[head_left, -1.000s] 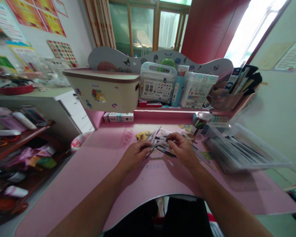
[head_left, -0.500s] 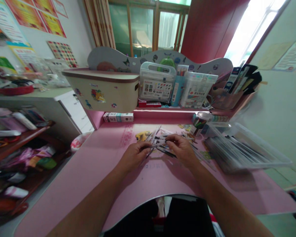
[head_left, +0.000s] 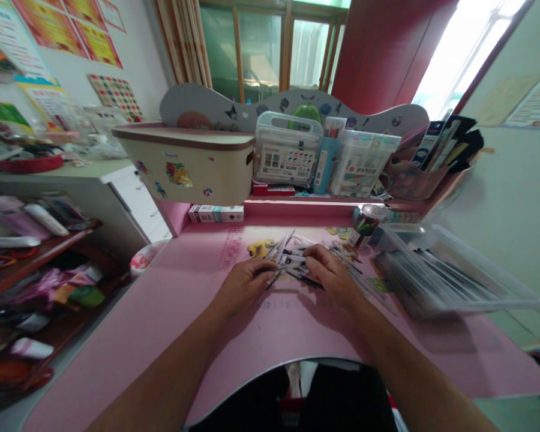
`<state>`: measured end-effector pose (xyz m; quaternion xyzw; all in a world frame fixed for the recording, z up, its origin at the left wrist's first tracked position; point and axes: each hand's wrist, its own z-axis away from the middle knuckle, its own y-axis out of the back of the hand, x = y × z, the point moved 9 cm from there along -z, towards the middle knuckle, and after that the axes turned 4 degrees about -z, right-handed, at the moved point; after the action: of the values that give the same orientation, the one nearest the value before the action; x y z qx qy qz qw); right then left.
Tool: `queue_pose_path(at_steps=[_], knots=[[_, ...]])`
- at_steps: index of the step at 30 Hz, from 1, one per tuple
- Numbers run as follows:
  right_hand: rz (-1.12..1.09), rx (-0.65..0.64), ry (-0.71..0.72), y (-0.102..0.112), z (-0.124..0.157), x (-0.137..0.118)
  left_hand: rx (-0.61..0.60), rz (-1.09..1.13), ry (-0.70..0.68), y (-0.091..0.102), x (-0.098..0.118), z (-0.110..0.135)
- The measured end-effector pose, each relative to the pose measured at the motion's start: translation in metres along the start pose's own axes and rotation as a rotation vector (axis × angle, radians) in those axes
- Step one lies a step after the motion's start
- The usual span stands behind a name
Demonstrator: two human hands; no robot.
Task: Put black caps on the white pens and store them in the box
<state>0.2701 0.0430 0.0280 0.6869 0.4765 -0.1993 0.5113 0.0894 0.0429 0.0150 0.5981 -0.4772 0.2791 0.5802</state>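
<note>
A loose heap of thin pens (head_left: 292, 255), white, grey and black, lies at the middle of the pink desk (head_left: 261, 336). My left hand (head_left: 245, 285) is closed at its left side, thumb and fingers pinching a slim greyish pen (head_left: 288, 266) that points toward the right. Opposite it, my right hand (head_left: 335, 276) is at the heap's right side with thumb and fingertips drawn together near the far end of that pen. Whatever lies between its fingertips is too small to tell. More pens spread out beyond and beside my right hand.
To the right stands a clear plastic tray (head_left: 450, 276) holding many dark, slim items. A jar of coloured pens (head_left: 366, 222) is behind it. The shelf bears a lidded cream box (head_left: 193, 171), marker cases (head_left: 288, 156) and a pen holder (head_left: 418, 177).
My right fingertips have shifted slightly right, away from my left hand. My left hand keeps its pinch on the pen. The whole view has moved a little.
</note>
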Motion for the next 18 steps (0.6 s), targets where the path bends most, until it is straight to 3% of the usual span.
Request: queue_pose_path(at_steps=[4, 11, 18], knots=[[-0.193, -0.052, -0.149, -0.006, 0.002, 0.011, 0.010, -0.036, -0.016, 0.003, 0.004, -0.001], [0.000, -0.024, 0.076, -0.004, -0.004, -0.003, 0.007, -0.056, -0.038, 0.003, 0.005, -0.002], [-0.129, -0.006, -0.034, -0.004, -0.001, 0.001, 0.030, -0.043, -0.010, 0.003, 0.009, 0.002]])
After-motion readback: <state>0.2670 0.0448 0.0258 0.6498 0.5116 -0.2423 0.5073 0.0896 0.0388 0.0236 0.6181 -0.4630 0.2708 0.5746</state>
